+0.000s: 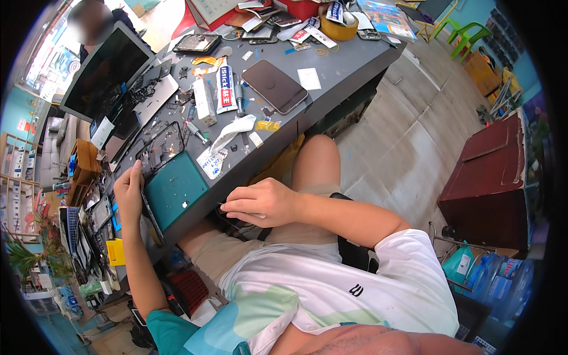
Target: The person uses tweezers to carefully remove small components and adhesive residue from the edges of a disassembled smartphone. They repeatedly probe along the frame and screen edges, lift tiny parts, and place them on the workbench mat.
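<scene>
My left hand [129, 188] is closed at the left edge of a green mat [173, 186], with a thin dark phone-like panel [152, 220] tilted on edge under its fingers. Small light bits lie on the mat. My right hand [261, 202] is held in the air off the desk's near edge, its fingers pinched round a slim tool [256, 215]. Only the tool's ends show, so its kind is unclear. Beyond the mat are an empty dark phone frame [163, 148], a screwdriver [198, 134], a crumpled white cloth [232, 132] and a printed card [211, 163].
A dark-screened phone [274, 86], a white glue tube [225, 89] and many small parts cover the grey desk [331, 65]. A monitor [108, 71] stands at far left, with a person behind it. A brown cabinet [485, 177] stands at right.
</scene>
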Motion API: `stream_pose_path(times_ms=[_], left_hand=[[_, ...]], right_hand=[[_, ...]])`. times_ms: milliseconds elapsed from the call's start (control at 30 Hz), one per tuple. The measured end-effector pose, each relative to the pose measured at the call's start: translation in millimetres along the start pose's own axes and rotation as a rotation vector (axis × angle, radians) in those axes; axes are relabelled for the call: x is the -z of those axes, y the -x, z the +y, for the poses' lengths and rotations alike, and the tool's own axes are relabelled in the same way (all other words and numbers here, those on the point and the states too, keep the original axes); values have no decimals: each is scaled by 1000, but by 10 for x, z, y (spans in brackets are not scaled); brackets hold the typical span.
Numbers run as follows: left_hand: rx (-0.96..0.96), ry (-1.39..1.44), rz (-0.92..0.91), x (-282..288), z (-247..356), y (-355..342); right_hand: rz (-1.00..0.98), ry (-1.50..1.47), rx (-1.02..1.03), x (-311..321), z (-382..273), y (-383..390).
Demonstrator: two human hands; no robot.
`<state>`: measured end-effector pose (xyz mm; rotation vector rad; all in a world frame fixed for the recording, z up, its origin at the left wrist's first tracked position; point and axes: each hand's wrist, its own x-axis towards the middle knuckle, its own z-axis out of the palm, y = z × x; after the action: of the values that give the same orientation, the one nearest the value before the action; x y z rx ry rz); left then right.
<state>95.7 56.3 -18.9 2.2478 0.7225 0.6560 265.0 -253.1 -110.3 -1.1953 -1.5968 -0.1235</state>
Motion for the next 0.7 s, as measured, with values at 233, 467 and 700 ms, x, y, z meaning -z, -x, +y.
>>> stream_pose_path(times_ms=[233, 467, 700], left_hand=[[-22, -11, -19, -6, -87, -45], [-98, -15, 24, -24, -9, -28], [-89, -99, 0, 38, 114, 41]], right_hand=[[-9, -10, -12, 6, 19, 24], [-17, -5, -52, 36, 8, 35], [-5, -5, -95, 109, -4, 27]])
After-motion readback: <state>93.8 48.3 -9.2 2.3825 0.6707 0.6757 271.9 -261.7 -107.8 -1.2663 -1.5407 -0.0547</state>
